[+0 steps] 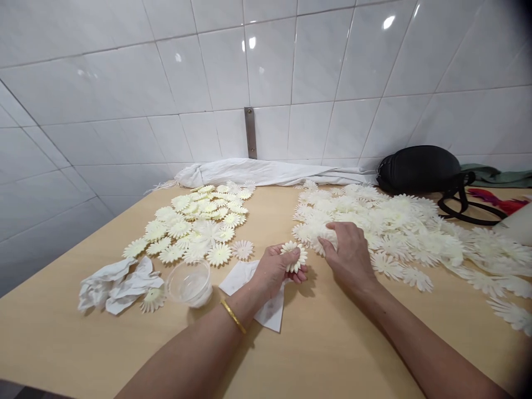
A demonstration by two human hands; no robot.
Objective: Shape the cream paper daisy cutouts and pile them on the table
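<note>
My left hand (272,271) is closed on a cream flower cutout (294,259), with the thumb pressed on its face and the fingers behind. Under that hand lies a white paper sheet (272,316), partly covered. My right hand (351,257) reaches to the near left edge of a big heap of white flower cutouts (399,224). Its thumb and forefinger are around a white flower cutout (326,237) there; the other fingers are mostly hidden. To the left, a spread of yellowish flower cutouts (187,221) covers part of the table.
A clear plastic cup (189,284) and crumpled tissue (120,282) are on the left of the wooden table (316,354). White cloth (270,172) runs along the tiled wall. A black bag (419,169) with a strap stands at the back right, by red material (509,205).
</note>
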